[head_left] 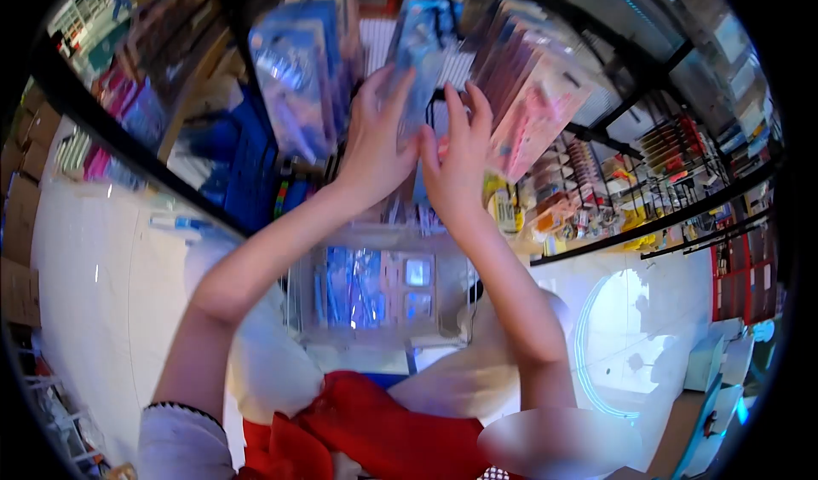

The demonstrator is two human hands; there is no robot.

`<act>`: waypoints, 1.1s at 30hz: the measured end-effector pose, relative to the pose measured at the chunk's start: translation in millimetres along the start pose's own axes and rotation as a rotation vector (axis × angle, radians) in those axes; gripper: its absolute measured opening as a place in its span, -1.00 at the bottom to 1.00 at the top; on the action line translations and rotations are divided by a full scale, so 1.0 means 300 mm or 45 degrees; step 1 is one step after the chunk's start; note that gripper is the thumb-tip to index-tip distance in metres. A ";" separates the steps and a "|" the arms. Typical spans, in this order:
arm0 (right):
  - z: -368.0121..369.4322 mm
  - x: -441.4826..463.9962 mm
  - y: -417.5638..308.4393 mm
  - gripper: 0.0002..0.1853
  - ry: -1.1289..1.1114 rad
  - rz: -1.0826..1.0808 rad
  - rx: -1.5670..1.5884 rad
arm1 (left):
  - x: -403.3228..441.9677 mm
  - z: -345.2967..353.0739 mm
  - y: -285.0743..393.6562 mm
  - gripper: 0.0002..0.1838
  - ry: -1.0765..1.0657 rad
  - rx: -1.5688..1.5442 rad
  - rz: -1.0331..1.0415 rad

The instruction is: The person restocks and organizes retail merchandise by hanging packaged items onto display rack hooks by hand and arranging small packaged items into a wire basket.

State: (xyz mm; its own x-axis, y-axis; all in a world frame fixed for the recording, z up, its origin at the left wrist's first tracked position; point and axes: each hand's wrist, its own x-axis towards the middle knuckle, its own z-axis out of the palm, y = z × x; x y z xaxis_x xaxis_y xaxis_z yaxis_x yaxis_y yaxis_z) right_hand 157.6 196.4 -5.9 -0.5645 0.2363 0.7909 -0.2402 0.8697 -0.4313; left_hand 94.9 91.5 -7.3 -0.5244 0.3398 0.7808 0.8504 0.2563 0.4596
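Both hands reach up to a rack of hanging packages. My left hand [375, 143] is at the middle row, its fingers apart and against a blue package [418, 75]. Beside it, my right hand [457, 152] has its fingers spread, near a black hook; whether it touches a package is unclear. Blue-backed packs [294, 88] hang just left of my left hand. To the right of my right hand hang pink packs [537, 109] in a row. The palms of both hands are partly hidden.
A clear bin [375, 335] with blue packets stands below the hands, between the knees. Blue baskets [247, 160] sit at the left. Black rack bars [162, 173] slant across both sides. More small goods [665, 160] hang at the right.
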 end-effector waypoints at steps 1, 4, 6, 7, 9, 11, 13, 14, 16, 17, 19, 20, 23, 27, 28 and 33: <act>-0.028 -0.055 -0.018 -0.46 -0.037 -0.091 -0.035 | -0.057 -0.052 0.015 -0.30 -0.125 -0.004 0.030; -0.064 -0.276 -0.041 -0.47 -0.304 -0.191 0.205 | -0.205 -0.169 -0.008 -0.51 -0.473 -0.129 0.225; -0.047 -0.438 -0.063 -0.51 -0.692 0.088 0.297 | -0.294 -0.214 -0.067 -0.65 -0.824 -0.150 0.222; -0.029 -0.507 -0.081 -0.52 -0.911 0.268 0.359 | -0.321 -0.222 -0.094 -0.68 -0.903 -0.079 0.316; 0.031 -0.668 -0.079 -0.54 -1.180 0.412 0.284 | -0.366 -0.239 -0.140 -0.73 -1.053 0.061 0.521; 0.136 -0.884 -0.006 -0.51 -1.302 0.584 0.172 | -0.385 -0.239 -0.148 -0.78 -1.072 0.069 0.407; 0.243 -1.018 0.043 -0.46 -1.379 0.888 0.144 | -0.393 -0.227 -0.177 -0.81 -1.023 0.068 0.370; 0.298 -1.045 0.045 -0.45 -1.397 0.972 0.094 | -0.405 -0.218 -0.205 -0.82 -0.968 0.063 0.383; 0.360 -1.040 -0.014 -0.43 -1.289 1.011 -0.036 | -0.411 -0.222 -0.225 -0.83 -0.944 0.068 0.369; 0.373 -1.021 -0.059 -0.43 -1.164 0.959 -0.115 | -0.409 -0.227 -0.226 -0.84 -0.970 0.081 0.344; 0.417 -0.998 -0.146 -0.34 -0.895 0.719 -0.223 | -0.391 -0.238 -0.223 -0.82 -1.023 0.111 0.316; 0.447 -0.994 -0.184 -0.33 -0.876 0.876 -0.151 | -0.381 -0.242 -0.219 -0.80 -1.050 0.127 0.310; 0.519 -1.014 -0.254 -0.27 -0.834 1.190 -0.012 | -0.372 -0.253 -0.212 -0.79 -1.048 0.132 0.294; 0.538 -1.024 -0.233 -0.19 -0.954 1.322 0.013 | -0.376 -0.253 -0.214 -0.80 -1.028 0.101 0.293; 0.525 -1.004 -0.218 -0.19 -1.015 1.387 0.034 | -0.372 -0.254 -0.211 -0.80 -1.028 0.095 0.275; 0.400 -0.908 -0.079 -0.23 -1.223 1.355 0.380 | -0.361 -0.270 -0.189 -0.81 -0.901 0.134 0.044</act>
State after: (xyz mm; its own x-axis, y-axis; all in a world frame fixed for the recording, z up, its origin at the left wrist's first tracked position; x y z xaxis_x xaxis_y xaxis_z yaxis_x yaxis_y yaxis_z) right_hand 222.2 59.4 -263.4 -0.8455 0.2185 -0.4872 0.5338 0.3245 -0.7808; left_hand 107.0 -33.0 -83.4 -0.4303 0.8455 0.3162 0.8770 0.3085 0.3684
